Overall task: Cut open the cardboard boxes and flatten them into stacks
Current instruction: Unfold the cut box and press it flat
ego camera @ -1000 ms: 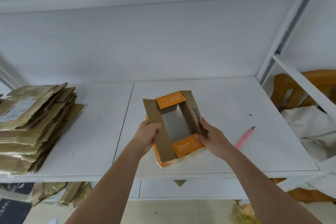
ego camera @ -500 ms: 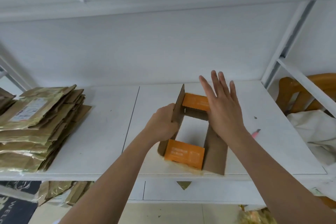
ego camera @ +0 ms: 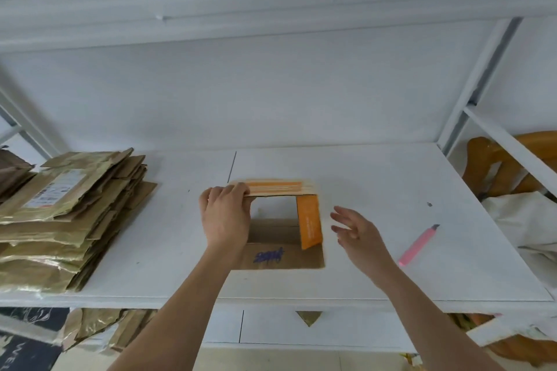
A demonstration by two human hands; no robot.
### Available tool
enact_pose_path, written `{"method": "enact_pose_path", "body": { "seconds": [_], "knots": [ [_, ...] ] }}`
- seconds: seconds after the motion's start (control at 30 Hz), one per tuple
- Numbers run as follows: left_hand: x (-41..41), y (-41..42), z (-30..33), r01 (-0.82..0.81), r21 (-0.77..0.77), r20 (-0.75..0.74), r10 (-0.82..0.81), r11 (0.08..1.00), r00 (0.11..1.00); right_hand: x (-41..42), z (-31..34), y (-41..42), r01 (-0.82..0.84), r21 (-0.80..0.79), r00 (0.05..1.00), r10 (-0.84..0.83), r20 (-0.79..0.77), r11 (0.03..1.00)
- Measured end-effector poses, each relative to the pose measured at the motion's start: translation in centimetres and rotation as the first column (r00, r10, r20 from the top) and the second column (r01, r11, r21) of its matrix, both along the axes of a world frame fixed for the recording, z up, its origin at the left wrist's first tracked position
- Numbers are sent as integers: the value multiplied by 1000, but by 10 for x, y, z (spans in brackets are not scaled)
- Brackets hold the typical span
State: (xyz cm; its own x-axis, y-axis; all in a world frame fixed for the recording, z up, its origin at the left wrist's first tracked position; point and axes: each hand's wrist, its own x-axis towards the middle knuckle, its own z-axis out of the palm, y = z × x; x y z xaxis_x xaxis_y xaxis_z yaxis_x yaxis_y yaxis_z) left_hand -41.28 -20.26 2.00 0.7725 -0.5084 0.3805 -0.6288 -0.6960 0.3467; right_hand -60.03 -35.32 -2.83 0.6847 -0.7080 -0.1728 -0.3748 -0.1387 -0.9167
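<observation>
A small brown cardboard box [ego camera: 283, 256] with orange printed flaps lies opened out on the white table [ego camera: 391, 184], a blue scribble on its near panel. My left hand [ego camera: 226, 217] grips the far left of its upper orange-striped panel. To the right of the box my right hand [ego camera: 355, 232] hovers just off it, fingers spread and holding nothing. A pink utility knife [ego camera: 417, 245] lies on the table right of that hand.
A tall stack of flattened brown cardboard [ego camera: 66, 220] fills the table's left end. More cardboard [ego camera: 90, 328] sits below the table edge. A wooden chair [ego camera: 512, 166] with white cloth stands at the right behind a white shelf frame [ego camera: 482, 75].
The box has been turned and laid down with its scribbled panel near me. My right hand has come off the box to its right side. My left hand has kept its hold on the box.
</observation>
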Motion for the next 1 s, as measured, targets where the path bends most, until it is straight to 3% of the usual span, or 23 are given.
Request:
{"method": "enact_pose_path", "body": {
  "seconds": [0.07,0.13,0.23,0.27,0.33,0.37,0.43,0.47,0.57,0.7,0.8,0.83,0.9,0.93,1.0],
  "knots": [
    [1,0,-1,43,31,24,-44,999,999,4,0,14,-143,73,990,142,17,987],
    [1,-6,5,140,111,44,-145,984,988,14,4,28,-187,72,980,181,79,980],
    [4,-12,11,310,153,-19,-310,938,950,28,3,39,-19,-137,998,27,57,990],
    [4,-11,12,325,75,-49,-322,943,946,30,4,41,34,-201,999,-31,18,979],
    [6,-6,13,181,-165,-33,-188,970,982,30,5,39,92,-195,996,-87,35,977],
    [8,-2,14,16,-222,-49,-27,975,998,28,8,37,100,-118,991,-89,97,988],
    [15,6,13,-240,-190,-185,206,952,961,23,17,33,105,50,976,-112,185,993],
    [17,10,10,-292,-164,-292,236,942,927,21,21,30,126,68,972,-137,191,990],
    [17,19,-5,-261,-166,-543,133,951,829,20,25,26,171,39,973,-175,152,984],
    [10,16,-9,-218,-88,-539,137,972,831,17,28,30,118,-13,986,-116,119,993],
    [9,15,5,-206,-290,-581,-1,935,814,11,28,19,61,-99,995,-53,80,993],
    [17,19,7,-257,-394,-647,-67,882,760,8,28,13,47,-191,998,-37,54,980],
    [36,30,11,-442,-578,-789,-333,686,516,3,28,0,0,-367,999,12,29,930],
    [47,38,6,-533,-596,-803,-466,601,372,1,27,-5,-50,-424,997,69,31,904],
    [61,62,-9,-698,-491,-814,-560,521,154,0,21,-12,-202,-430,977,210,-29,880]
  ]
}}
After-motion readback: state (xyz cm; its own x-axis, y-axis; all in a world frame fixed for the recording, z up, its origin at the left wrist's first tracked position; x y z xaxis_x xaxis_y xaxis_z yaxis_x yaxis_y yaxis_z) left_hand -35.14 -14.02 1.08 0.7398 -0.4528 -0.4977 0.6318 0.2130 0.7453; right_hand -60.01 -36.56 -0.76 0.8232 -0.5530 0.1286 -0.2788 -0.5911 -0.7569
